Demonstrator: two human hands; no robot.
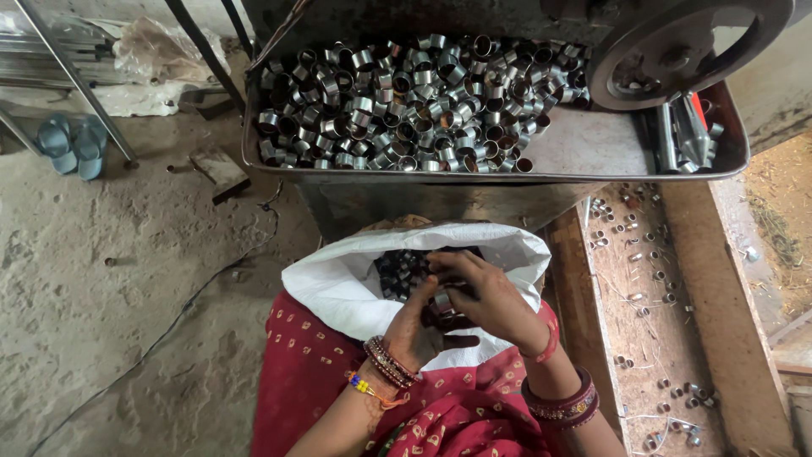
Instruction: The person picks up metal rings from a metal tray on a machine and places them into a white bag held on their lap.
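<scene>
Dusty concrete floor (110,279), blue sandals (72,145), metal frame legs (80,85), daylight.

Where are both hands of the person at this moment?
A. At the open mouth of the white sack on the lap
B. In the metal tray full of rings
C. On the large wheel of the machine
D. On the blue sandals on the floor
A: the left hand and right hand meet over the white sack, holding small metal rings at its open mouth.

Open white sack (338,283) on lap
</scene>
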